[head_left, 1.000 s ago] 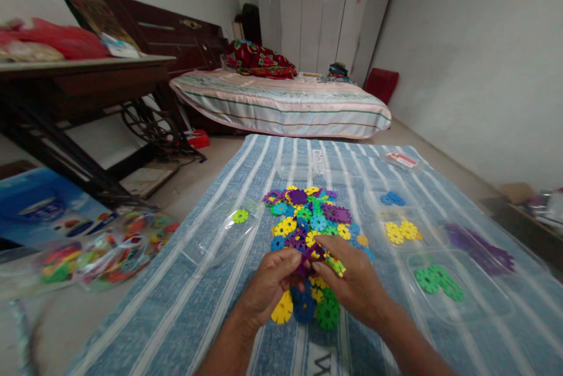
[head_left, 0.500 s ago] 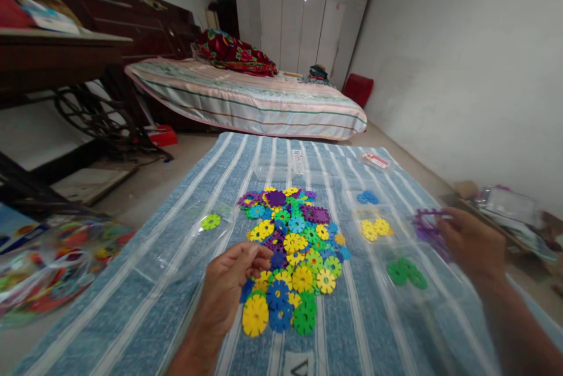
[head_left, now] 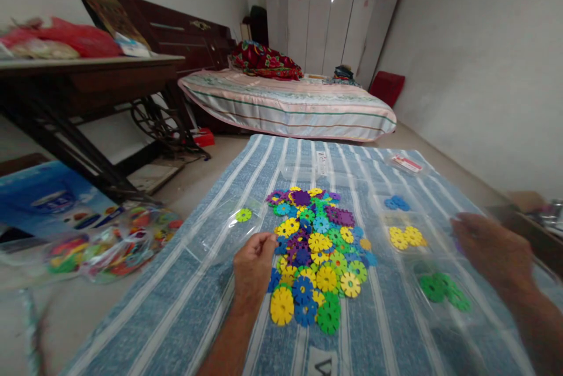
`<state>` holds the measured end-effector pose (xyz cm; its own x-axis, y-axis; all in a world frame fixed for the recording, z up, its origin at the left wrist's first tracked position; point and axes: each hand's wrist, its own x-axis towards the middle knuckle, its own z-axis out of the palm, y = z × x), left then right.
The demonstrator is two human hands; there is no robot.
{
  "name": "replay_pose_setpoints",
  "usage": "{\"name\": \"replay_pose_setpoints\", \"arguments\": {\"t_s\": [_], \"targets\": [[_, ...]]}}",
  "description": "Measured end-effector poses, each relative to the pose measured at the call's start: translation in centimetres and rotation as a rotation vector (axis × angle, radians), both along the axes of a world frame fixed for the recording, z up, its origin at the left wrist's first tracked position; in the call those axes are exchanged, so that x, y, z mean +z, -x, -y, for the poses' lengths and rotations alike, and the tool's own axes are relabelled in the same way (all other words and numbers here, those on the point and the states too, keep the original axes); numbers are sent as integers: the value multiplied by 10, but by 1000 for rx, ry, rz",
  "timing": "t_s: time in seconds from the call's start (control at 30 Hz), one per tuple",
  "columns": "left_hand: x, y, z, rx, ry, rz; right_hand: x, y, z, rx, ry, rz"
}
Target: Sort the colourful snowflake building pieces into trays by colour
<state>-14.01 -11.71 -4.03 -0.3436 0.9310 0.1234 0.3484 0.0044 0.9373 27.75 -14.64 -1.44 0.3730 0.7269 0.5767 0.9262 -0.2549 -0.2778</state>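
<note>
A heap of coloured plastic snowflake discs (head_left: pixel 317 250) lies in the middle of a blue striped cloth (head_left: pixel 185 294). My left hand (head_left: pixel 253 263) rests at the heap's left edge, fingers curled in against the thumb with nothing visible in them. My right hand (head_left: pixel 492 247) is out at the right, blurred, back towards me, its fingers hidden; a trace of purple shows at its left edge. Clear bags hold sorted discs: yellow (head_left: pixel 407 237), blue (head_left: pixel 396 203), green (head_left: pixel 442 292), and a single light green disc (head_left: pixel 243 215) left of the heap.
A clear bag of mixed coloured pieces (head_left: pixel 109 244) lies on the floor at the left beside a blue box (head_left: pixel 48 203). A dark wooden table (head_left: pixel 88 71) stands at the left. A bed (head_left: pixel 290 107) and a white wardrobe (head_left: pixel 325 12) are beyond the cloth.
My right hand left the heap with a purple disc and swung out to the right, where it now hovers. My left hand let go and stays by the heap's left edge.
</note>
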Motion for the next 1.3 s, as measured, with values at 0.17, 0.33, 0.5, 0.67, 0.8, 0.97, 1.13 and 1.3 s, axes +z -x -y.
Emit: {"name": "replay_pose_setpoints", "arguments": {"t_s": [0.17,0.33,0.5,0.67,0.8,0.97,1.13,1.3], "targets": [[-17,4,-5,18,-243,-315,-5,151,-25,535,-46,-35],[-34,8,-12,-10,-236,-501,-14,238,-52,630,85,-9],[-39,6,-13,-91,-173,-526,-20,265,-66,559,233,12],[-34,3,-11,-127,-125,-472,-23,258,-66,614,111,-59],[-33,2,-9,-134,-103,-424,-9,220,-70,593,66,-89],[-30,-2,-7,-136,-100,-369,23,138,-80,246,24,26],[-26,-6,-5,-142,-81,-303,27,102,-75,21,-2,161],[-27,-6,-5,-123,-23,-250,-5,158,-52,501,-108,41]]}}
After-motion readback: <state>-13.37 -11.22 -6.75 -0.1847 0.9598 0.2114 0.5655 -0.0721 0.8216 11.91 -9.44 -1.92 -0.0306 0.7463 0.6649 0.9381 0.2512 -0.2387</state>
